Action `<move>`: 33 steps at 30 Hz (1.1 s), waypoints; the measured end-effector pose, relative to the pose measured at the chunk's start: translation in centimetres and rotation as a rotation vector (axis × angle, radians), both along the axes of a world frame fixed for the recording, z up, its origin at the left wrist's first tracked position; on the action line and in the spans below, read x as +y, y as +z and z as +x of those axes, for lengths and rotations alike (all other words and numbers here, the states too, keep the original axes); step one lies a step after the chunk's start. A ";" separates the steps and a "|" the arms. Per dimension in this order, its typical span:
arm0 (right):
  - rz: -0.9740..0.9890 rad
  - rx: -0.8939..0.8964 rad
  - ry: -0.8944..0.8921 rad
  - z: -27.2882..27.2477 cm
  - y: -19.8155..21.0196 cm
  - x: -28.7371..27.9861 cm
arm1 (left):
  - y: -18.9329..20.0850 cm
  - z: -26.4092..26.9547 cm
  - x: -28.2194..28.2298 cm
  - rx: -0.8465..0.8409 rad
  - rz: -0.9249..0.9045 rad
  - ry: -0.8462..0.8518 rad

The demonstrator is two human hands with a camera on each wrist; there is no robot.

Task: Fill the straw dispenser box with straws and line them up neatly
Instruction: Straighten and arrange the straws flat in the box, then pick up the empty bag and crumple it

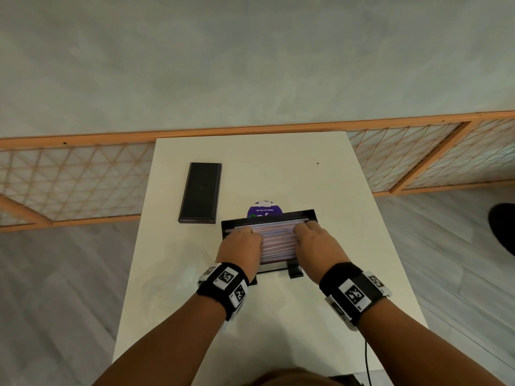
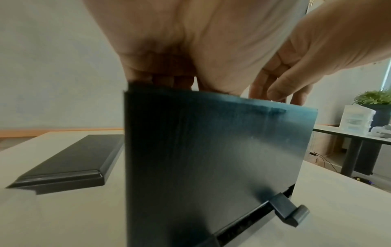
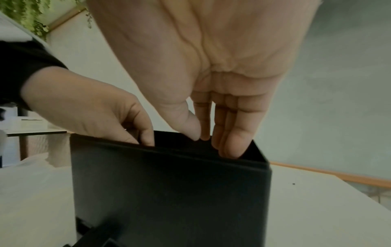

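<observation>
the straws point(image 1: 277, 238) are lying in a flat stack inside the open top of the black straw dispenser box point(image 1: 310, 213), which is standing on the white table point(image 1: 278, 168) just in front of me. their long axis is running left to right across my body, so one set of ends is facing each hand. my left hand point(image 1: 241, 246) is sitting on the left end of the stack and my right hand point(image 1: 315, 240) on the right end, both about equally near, with the striped middle of the stack showing between them. my left fingers point(image 3: 146, 135) are curling down over the near rim into the box; my right fingers point(image 3: 230, 143) are reaching nearly straight and close together down inside the right-hand corner. i cannot tell whether either hand is actually pinching straws or only pressing on them, since the box wall is hiding the fingertips. i am judging this as the lining-up step: the next move looks like pushing inward from both ends to square the stack. the box's black lid point(image 1: 201, 192) is lying flat on the table to the far left, apart from the box, and a purple round sticker point(image 1: 264, 208) is peeking out just behind it.
</observation>
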State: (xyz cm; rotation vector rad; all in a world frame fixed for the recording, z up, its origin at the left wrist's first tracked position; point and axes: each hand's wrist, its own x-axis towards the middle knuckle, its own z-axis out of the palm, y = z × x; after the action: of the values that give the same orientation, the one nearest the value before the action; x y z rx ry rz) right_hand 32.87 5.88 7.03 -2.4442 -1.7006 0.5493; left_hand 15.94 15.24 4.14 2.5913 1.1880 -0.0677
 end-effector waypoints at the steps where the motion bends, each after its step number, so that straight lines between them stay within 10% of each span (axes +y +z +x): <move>1: -0.007 0.002 0.011 -0.2 -0.2 -0.2 | -0.2 0.1 -0.2 -0.024 -0.031 0.019; 15: 0.195 0.112 0.225 -3.3 4.1 -5.1 | 4.6 -9.1 -0.7 -0.517 -0.034 0.363; 23: -0.343 0.140 0.356 -4.6 0.7 -10.9 | -3.6 -19.1 -0.4 0.263 -0.419 0.258; 33: -0.510 0.146 0.260 -6.4 -3.2 -13.2 | -9.3 -18.2 -5.4 0.414 -0.498 0.193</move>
State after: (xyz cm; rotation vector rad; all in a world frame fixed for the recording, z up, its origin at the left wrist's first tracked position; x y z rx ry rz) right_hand 26.44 -7.31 3.84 -2.4053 -2.0260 1.3041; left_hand -2.21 9.83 -5.14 2.0683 1.3380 -0.7839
